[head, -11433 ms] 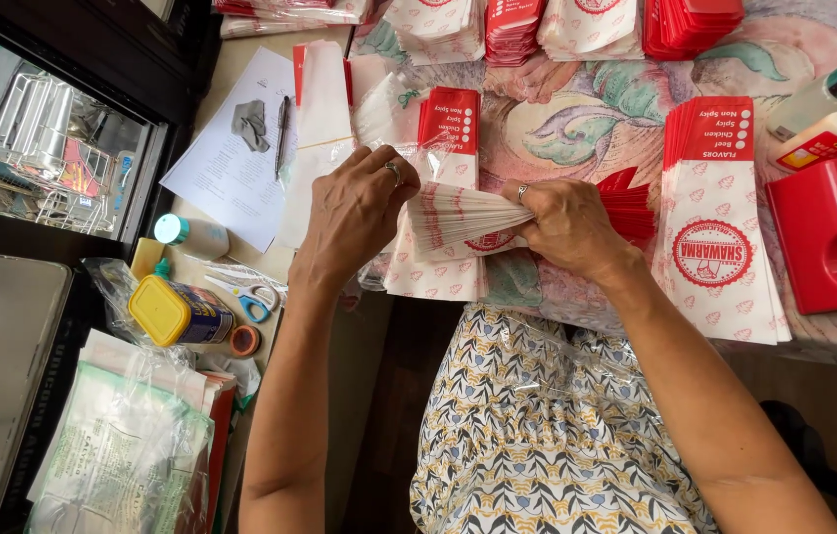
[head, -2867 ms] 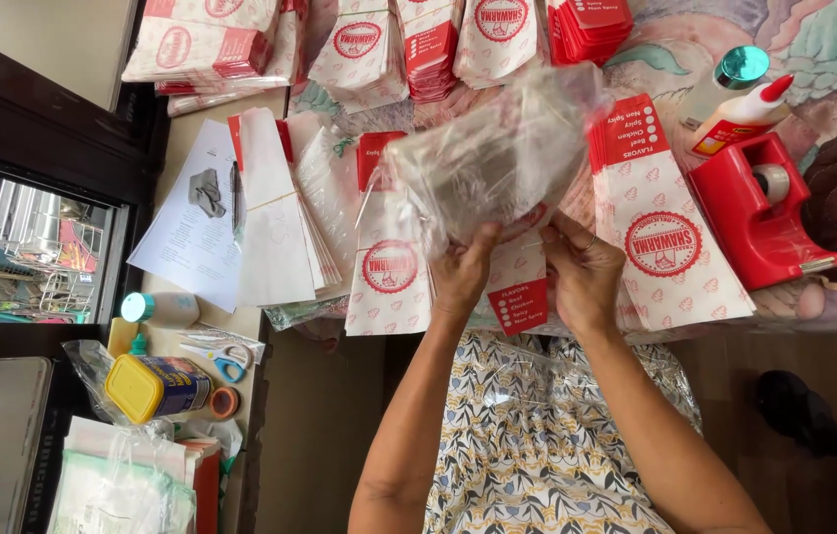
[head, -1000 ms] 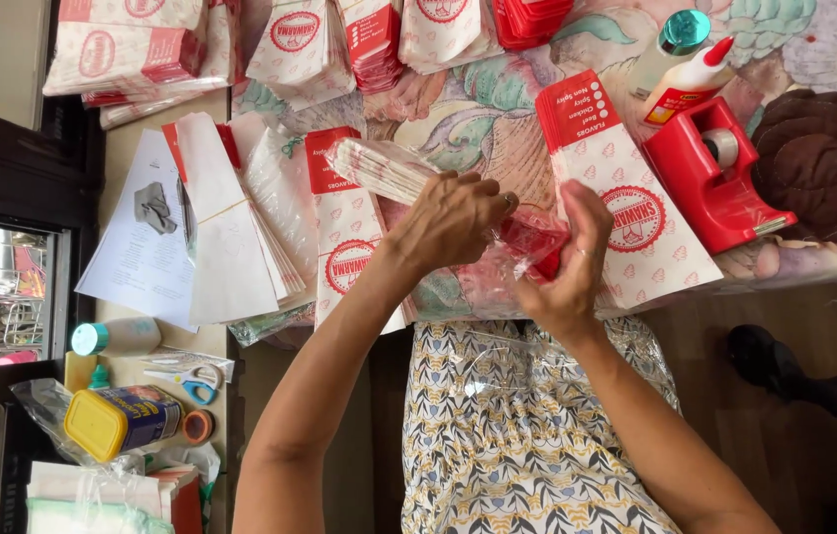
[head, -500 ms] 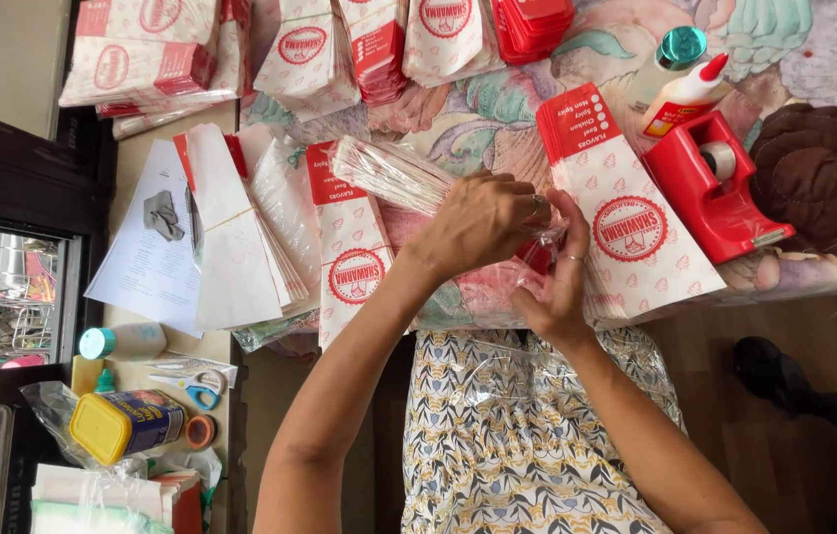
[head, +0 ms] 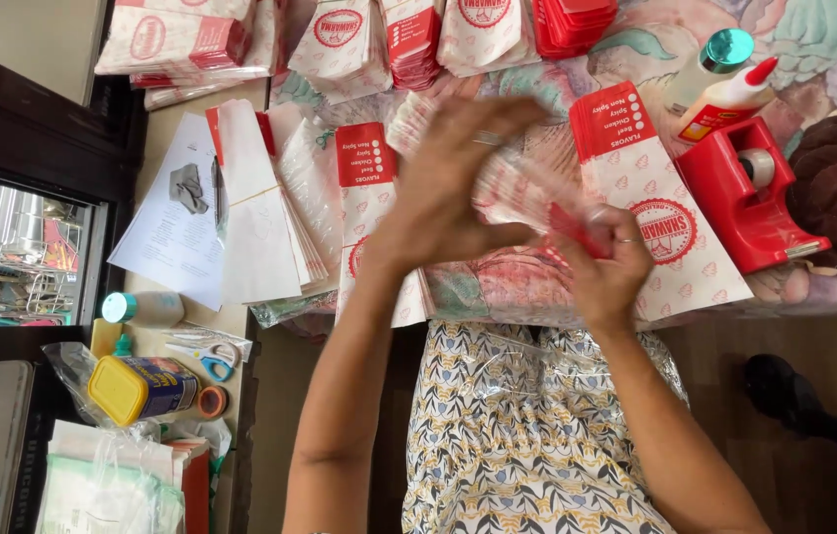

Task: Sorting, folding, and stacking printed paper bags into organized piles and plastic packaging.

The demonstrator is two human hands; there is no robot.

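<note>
- My right hand [head: 604, 267], right of frame centre, pinches a bundle of red-and-white paper bags in a clear sleeve [head: 527, 193]; the hold sits at one red end, so I judge the rest could sag and fan out.
- My left hand [head: 443, 188] is spread, fingers splayed and motion-blurred, just above the bundle; whether it touches the sleeve I cannot tell. A fast sweep could knock the bundle from the pinch.
- The flat paper bag [head: 661, 213] beneath my right hand hangs partly over the table edge; a nudge of the wrist may slide it off.
- The red tape dispenser [head: 750, 198] and glue bottle [head: 725, 99] stand near, at the upper right; a wide swing could tip the bottle.
- The loose white sheets [head: 255, 213] left of centre could scatter if brushed.
</note>
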